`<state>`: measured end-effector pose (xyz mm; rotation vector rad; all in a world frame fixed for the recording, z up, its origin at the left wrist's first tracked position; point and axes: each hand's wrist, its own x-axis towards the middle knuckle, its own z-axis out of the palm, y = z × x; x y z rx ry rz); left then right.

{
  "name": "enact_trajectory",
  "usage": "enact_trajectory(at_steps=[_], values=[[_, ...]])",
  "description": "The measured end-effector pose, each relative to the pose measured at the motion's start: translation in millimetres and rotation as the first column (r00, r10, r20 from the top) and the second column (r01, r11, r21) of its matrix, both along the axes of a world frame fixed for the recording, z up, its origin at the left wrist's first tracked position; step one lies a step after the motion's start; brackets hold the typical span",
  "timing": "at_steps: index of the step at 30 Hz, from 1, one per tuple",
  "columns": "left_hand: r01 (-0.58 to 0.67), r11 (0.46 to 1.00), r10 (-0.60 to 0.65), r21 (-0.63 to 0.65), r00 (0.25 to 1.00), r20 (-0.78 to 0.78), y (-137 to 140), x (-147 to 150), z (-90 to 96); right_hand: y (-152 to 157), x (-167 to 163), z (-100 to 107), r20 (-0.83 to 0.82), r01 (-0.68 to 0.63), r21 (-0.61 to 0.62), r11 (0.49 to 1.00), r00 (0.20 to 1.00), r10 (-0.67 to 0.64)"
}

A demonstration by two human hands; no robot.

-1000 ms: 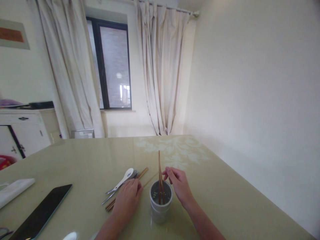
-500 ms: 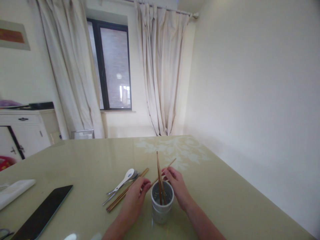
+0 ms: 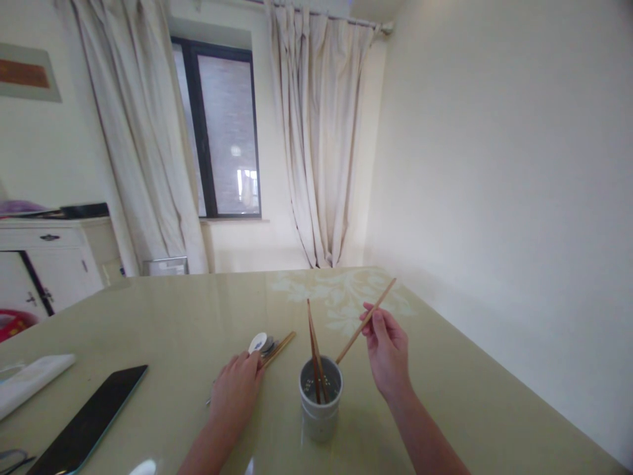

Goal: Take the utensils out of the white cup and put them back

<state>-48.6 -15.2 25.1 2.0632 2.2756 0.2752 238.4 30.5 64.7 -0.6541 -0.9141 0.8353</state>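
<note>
Right hand [image 3: 390, 349], fingers pinching one slanted chopstick [image 3: 353, 338], low end by the far-right rim of the cup [image 3: 320, 417]: a careless knock could tip it! Left hand [image 3: 237, 388] covers the chopstick bundle [image 3: 279, 349], left; can't tell its grip, but uneven pressure might roll sticks loose.

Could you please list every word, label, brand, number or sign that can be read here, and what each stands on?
No text can be read.
White spoon: a blue mark, too small to make out.
Grey cup: no readable text.
Pale panel behind the table: too blurred to tell whether anything is printed.
</note>
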Motion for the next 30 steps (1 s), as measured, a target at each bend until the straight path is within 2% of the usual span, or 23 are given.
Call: enact_trajectory(at_steps=[5,9,13,16,18,22,25,30], values=[[-0.001,1.000,0.001,0.004,1.000,0.008,2,-2,-3.9,-5,-5,4,-0.104,0.108,0.054,0.993,0.989,-0.102],[0.008,1.000,-0.008,-0.011,1.000,0.011,0,1,0.4,-6,1,11,-0.218,0.102,0.076,0.992,0.972,-0.084],[0.000,1.000,0.001,-0.011,0.998,0.059,0,2,1.6,-6,2,12,-0.205,0.071,0.059,0.996,0.977,-0.057],[0.005,1.000,-0.004,-0.014,0.996,0.089,0,2,0.2,-8,-3,9,-0.104,-0.006,0.021,1.000,0.995,0.008],[0.011,1.000,-0.010,-0.015,0.996,0.092,-1,3,-0.4,-10,-9,6,0.037,-0.095,-0.013,0.995,0.995,0.096],[0.019,1.000,-0.019,-0.001,0.996,0.091,-1,3,-1.8,-13,-21,-1,0.333,-0.250,-0.130,0.960,0.900,0.279],[0.022,1.000,-0.022,-0.002,0.995,0.098,0,3,-3.8,-12,-26,-7,0.439,-0.275,-0.176,0.945,0.838,0.325],[0.013,1.000,-0.012,-0.016,0.995,0.100,0,1,-5.1,-10,-27,-18,0.525,-0.256,-0.211,0.943,0.784,0.330]])
